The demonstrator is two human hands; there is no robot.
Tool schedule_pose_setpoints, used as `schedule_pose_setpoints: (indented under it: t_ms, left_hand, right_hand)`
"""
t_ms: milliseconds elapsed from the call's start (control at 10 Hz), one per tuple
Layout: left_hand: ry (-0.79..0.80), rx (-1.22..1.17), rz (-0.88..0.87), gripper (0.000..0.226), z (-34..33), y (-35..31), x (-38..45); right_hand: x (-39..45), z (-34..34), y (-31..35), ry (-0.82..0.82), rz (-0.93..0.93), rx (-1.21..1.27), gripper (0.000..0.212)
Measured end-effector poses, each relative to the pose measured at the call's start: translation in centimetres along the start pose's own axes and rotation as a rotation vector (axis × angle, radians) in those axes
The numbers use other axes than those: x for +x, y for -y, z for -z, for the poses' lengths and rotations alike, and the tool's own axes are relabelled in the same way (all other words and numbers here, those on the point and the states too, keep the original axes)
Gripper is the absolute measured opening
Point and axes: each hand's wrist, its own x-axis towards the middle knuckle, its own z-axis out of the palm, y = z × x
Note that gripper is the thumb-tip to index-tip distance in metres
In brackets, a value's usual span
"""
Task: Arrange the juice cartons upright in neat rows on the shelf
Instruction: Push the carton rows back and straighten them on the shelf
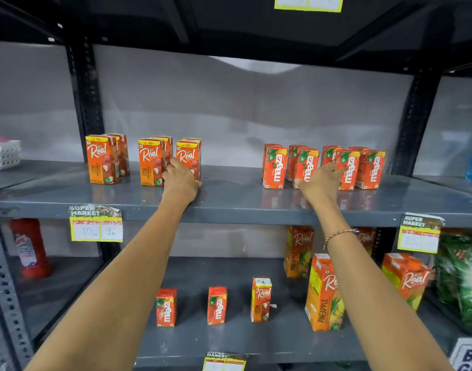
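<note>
Left hand (180, 180) grips a Real carton (188, 159); right hand (320, 180) rests loosely against Maaza cartons (347, 168) at 3 o'clock. Probably light, rigid, tippable: grasp side panels

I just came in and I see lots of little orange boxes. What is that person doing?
A person is tidying juice cartons on a grey shelf. The left hand reaches between two Real cartons, and the right hand touches the Maaza cartons. Both groups stand upright, in short rows front to back. On the lower shelf, a few small cartons stand spread apart, beside taller pineapple cartons.
</note>
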Motion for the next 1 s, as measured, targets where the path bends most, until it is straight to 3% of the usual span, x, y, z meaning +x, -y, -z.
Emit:
schedule_pose_setpoints:
  t_ms: [100,200,400,700,800,900,1000]
  left_hand:
    - [0.004,0.027,0.001,0.087,0.0,0.0,-0.1]
    - [0.006,0.033,0.0,0.086,0.0,-0.1,-0.1]
    - [0.008,0.038,-0.002,0.085,0.2,-0.1,-0.3]
    - [0.008,0.107,0.025,0.074,0.9,0.2,-0.7]
    - [-0.037,0.212,0.001,0.055,1.7,0.1,-1.6]
    - [-0.214,0.194,-0.086,0.037,2.8,-1.5,-2.4]
    - [-0.41,-0.041,-0.322,0.043,2.5,-3.4,-2.7]
  right_hand:
    - [1.0,0.0,-0.2,0.094,0.01,-0.063,0.099]
    - [1.5,-0.3,0.0,0.21,0.018,-0.034,0.099]
    - [1.6,-0.8,0.0,0.206,0.036,0.017,0.078]
    - [0.4,0.1,-0.1,0.234,0.013,-0.074,0.079]
    - [-2.2,0.9,-0.2,0.126,0.064,-0.058,0.061]
    - [-5.5,0.5,0.4,-0.051,0.305,0.012,0.046]
    - [-7.3,-0.7,2.1,-0.119,0.492,0.038,0.064]
